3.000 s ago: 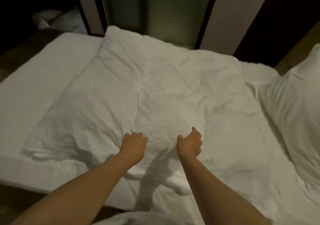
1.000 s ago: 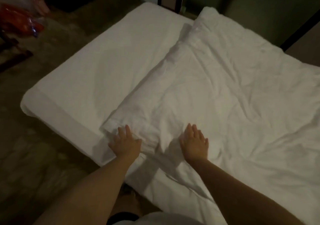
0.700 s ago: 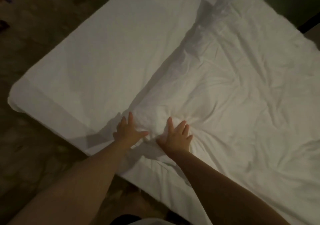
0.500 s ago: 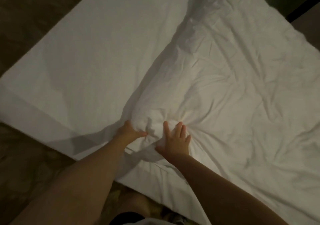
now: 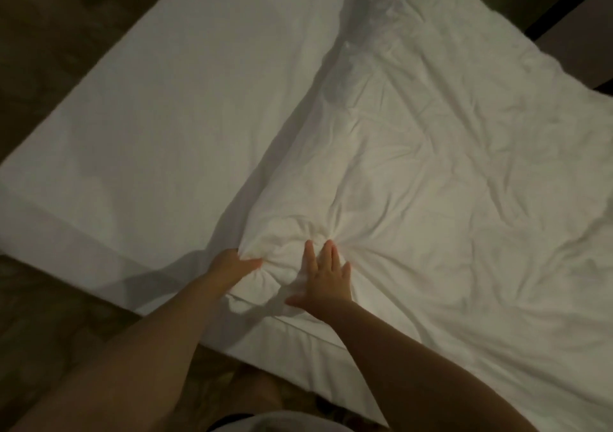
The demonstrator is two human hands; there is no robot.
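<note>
A rumpled white duvet (image 5: 431, 152) covers the right half of a bed. Its near left corner is bunched up close to the bed's front edge. My left hand (image 5: 234, 265) grips that bunched corner, fingers tucked under the fabric and thumb on top. My right hand (image 5: 323, 277) lies flat on the duvet just to the right, fingers straight and spread, pressing the cloth down. Creases radiate from the spot between the two hands.
The bare white mattress sheet (image 5: 159, 106) fills the left half of the bed. Dark patterned floor (image 5: 43, 325) runs along the bed's left and front sides. A dark wall with a pale panel (image 5: 577, 26) stands at the far right.
Three seconds ago both hands were at the duvet's middle; they moved to its left corner. My left hand closed on the corner and bunched it, while my right hand stayed flat.
</note>
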